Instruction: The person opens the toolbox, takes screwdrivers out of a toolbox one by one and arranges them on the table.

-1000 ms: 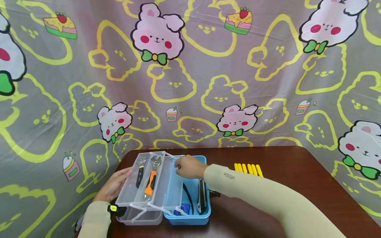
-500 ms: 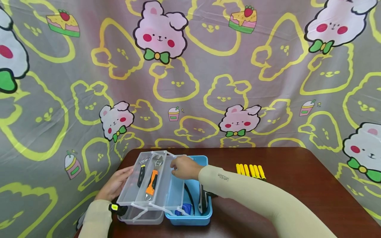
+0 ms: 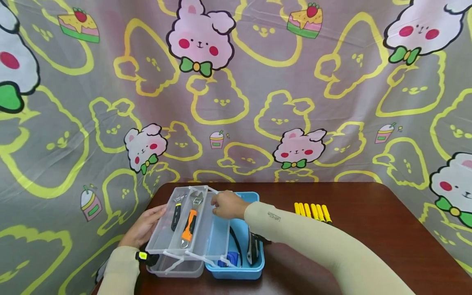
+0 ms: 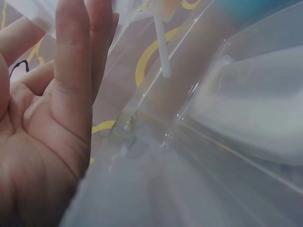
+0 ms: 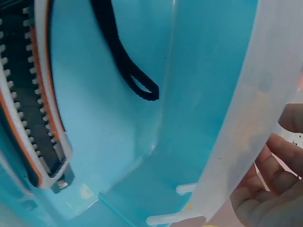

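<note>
A toolbox stands unfolded, its light blue base (image 3: 254, 273) at right and folding translucent trays (image 3: 158, 241) raised at left. In the trays lie a small black-handled wrench (image 3: 176, 217) and a larger orange-handled adjustable wrench (image 3: 190, 227). My left hand (image 3: 145, 225) lies against the trays' left side; several of its fingers look straight in the left wrist view. Over the right-hand tray is my right hand (image 3: 229, 205), fingers bent beside the tray wall (image 5: 236, 142). The wall partly screens the fingertips, so whether they grip is unclear.
Inside the blue base are a utility knife (image 3: 253, 249), a blue tape measure (image 3: 232, 258) and a black strap (image 3: 237, 246). Several yellow-handled tools (image 3: 312, 212) lie in a row on the dark wood table (image 3: 368, 229). A printed curtain (image 3: 236, 164) hangs behind.
My right hand has shifted slightly left over the trays since the earliest frame, then stayed nearly still. The left hand keeps its place, and the head view has turned a little.
</note>
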Tool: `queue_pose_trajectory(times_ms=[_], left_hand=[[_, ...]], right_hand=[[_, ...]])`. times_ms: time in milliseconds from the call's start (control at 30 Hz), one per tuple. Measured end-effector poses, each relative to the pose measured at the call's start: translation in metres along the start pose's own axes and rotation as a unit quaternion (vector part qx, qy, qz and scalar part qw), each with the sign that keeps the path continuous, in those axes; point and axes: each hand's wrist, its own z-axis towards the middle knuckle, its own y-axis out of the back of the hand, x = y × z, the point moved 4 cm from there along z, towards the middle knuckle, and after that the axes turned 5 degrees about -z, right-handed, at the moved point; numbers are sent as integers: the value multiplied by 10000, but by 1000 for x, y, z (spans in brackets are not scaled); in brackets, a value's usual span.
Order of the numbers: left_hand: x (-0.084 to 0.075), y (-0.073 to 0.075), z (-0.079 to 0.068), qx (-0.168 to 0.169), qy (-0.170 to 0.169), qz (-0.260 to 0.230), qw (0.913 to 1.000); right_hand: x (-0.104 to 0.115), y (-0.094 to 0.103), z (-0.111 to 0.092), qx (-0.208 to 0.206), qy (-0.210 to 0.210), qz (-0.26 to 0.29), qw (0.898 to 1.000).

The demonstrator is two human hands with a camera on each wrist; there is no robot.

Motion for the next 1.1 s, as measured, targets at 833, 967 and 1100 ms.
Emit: queue_pose_trajectory(times_ms=[833,967,1100], left_hand=[[-1,-2,2,-47,-104,-114,9999],[0,-2,1,57,-87,-196,9998],[0,-3,1,125,-94,-208,9997]], right_hand=[[-5,-22,22,10,-488,-733,9961],[-6,-29,22,193,-351,-1291,9908],[-4,-34,22,363,-166,-1722,9842]])
